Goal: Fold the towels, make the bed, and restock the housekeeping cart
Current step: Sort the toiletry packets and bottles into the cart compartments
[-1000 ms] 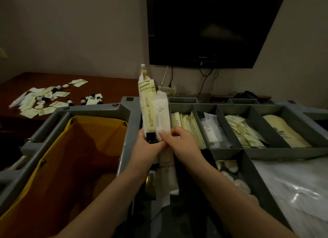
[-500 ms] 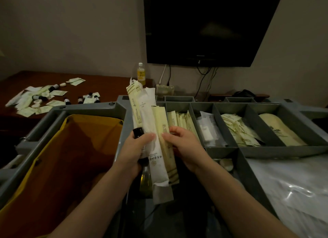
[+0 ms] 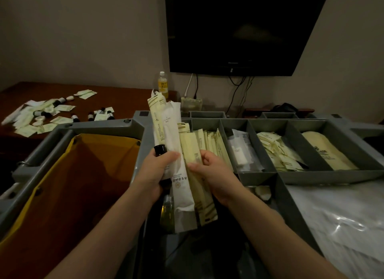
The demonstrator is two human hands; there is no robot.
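Above the housekeeping cart (image 3: 137,125), your left hand (image 3: 158,172) gripped a bundle of long packets (image 3: 166,129) plus a black-capped bottle (image 3: 160,150); your right hand (image 3: 214,174) pinched one cream packet (image 3: 190,152) in that bundle. Just behind: compartment (image 3: 225,133) stocked with like packets. Far left, sachets (image 3: 27,120) lay scattered on the bench (image 3: 116,95).

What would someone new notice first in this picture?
First, two hands, left and right, holding a fan of long packets at centre, over the grey cart. Next, the dark TV on the wall above, and sachets scattered on the desk at far left.
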